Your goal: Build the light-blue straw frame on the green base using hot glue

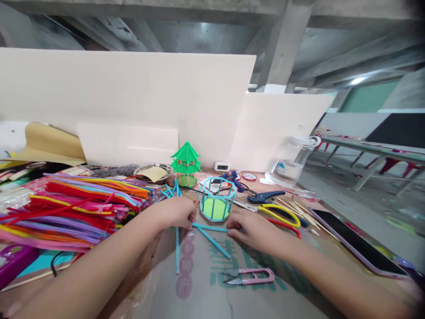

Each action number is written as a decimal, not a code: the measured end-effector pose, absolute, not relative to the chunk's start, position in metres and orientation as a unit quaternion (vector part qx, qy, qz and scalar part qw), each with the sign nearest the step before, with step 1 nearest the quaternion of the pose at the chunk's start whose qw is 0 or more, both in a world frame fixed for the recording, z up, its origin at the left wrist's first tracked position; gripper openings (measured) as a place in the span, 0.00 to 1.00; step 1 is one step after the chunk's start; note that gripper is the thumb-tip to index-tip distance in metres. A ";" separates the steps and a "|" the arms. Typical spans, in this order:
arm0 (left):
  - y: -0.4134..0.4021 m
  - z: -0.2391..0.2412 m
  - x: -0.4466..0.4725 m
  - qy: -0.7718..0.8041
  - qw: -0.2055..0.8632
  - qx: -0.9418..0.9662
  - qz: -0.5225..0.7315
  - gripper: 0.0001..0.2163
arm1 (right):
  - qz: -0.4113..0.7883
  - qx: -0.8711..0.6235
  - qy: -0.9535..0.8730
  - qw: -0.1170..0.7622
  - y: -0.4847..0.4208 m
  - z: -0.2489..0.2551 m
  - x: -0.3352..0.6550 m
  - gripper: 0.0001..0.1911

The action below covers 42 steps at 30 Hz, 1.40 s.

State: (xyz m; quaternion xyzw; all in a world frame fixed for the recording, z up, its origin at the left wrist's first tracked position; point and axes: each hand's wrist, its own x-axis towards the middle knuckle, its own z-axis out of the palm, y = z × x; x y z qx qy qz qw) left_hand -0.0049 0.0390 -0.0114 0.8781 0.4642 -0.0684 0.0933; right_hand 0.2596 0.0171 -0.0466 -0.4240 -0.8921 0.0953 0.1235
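Observation:
My left hand is closed in a pinch at the left end of a light-blue pipe cleaner. At the right end of the same strip, the fingers of my right hand are pinched together. A second blue pipe cleaner slants down from near the left end, and another blue strip lies below my left hand. Just behind my hands stands an open blue cage-like frame with a light-green base. Pink thread snips lie in front of my right hand.
Bundled coloured pipe cleaners fill the left side. A green tiered tower stands behind. To the right are yellow-handled scissors, blue-handled pliers, thin wooden sticks, a phone and a clear jug.

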 end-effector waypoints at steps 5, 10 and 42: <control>0.048 0.001 -0.023 0.547 0.070 0.834 0.017 0.09 | 0.099 -0.430 -0.890 0.114 0.020 -0.049 0.259 0.05; 0.068 0.001 -0.042 0.609 -0.053 0.775 0.161 0.21 | 0.081 -0.412 -0.894 0.155 0.022 -0.056 0.256 0.08; 0.004 0.051 -0.005 0.475 0.138 0.862 0.113 0.16 | -0.038 -0.414 -0.848 0.329 0.002 0.000 0.265 0.11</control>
